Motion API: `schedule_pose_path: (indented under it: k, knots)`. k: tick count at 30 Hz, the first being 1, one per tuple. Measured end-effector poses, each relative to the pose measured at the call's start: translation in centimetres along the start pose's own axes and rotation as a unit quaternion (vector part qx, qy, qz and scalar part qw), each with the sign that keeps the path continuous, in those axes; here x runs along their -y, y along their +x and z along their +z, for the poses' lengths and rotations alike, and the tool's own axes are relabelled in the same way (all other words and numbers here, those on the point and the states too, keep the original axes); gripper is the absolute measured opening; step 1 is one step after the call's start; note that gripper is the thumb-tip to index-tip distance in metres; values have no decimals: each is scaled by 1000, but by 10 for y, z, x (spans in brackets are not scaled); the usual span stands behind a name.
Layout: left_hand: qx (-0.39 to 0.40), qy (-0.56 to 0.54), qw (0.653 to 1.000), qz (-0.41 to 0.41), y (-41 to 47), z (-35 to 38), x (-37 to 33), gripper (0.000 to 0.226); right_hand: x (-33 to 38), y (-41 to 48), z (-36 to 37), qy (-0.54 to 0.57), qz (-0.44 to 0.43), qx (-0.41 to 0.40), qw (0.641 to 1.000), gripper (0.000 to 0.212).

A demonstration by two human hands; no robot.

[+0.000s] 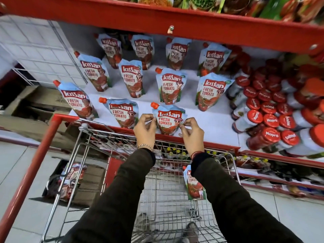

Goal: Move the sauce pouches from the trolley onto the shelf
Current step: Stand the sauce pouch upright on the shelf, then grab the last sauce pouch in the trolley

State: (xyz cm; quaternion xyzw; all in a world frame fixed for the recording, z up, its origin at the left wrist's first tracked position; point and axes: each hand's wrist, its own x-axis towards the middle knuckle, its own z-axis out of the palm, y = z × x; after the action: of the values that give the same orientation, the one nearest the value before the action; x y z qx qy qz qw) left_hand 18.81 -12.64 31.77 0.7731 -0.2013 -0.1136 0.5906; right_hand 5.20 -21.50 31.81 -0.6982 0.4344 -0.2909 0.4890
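A tomato sauce pouch (168,120) with a red cap stands upright at the front edge of the white shelf (215,123). My left hand (145,128) pinches its left edge and my right hand (192,133) pinches its right edge. Several more pouches of the same kind (169,85) stand in rows behind it and to its left. One pouch (193,185) leans against the right wall inside the wire trolley (157,190), partly hidden by my right sleeve.
Red-capped jars (270,118) fill the shelf's right side. The red shelf above (175,20) overhangs the pouches. A red frame rail (35,165) runs at the left. More pouches lie on a cardboard box (70,181) on the floor left of the trolley.
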Motion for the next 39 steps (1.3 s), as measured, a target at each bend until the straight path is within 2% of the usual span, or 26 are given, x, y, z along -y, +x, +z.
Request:
schedule_pose_path:
  k: [5,10,13,16,21,26,29,31,33,36,39]
  knots:
    - [-12,-6,1000,-2,-3,4,1,16,-1,3,-2,-3,-2,17,1000,11]
    - [-38,-18,999,-7,-29,6,7,29,-9,-8,-12,6,-3,-4,1000,24]
    - [-47,18,999,1,-60,15,23,29,-26,-28,-23,19,1,-20,1000,20]
    - [-1,35,999,-9,-94,31,43,27,-53,-48,-33,3,5,-25,1000,16]
    - [105,63,989,-88,-141,66,87,22,-114,-69,-59,-53,69,8,996,18]
    - [212,142,954,-157,-176,106,124,27,-191,-79,-82,-126,159,76,976,24]
    - [238,179,928,-223,-193,129,151,30,-236,-83,-87,-148,278,137,939,42]
    - [241,213,914,-249,-201,142,169,32,-264,-85,-86,-169,318,171,917,42]
    - [253,248,892,-282,-205,154,190,35,-290,-86,-84,-185,346,185,901,36]
    - [285,314,848,-317,-204,169,221,39,-316,-81,-78,-187,379,188,887,45]
    - [281,302,834,-367,-202,179,244,36,-325,-79,-69,-191,370,190,889,32]
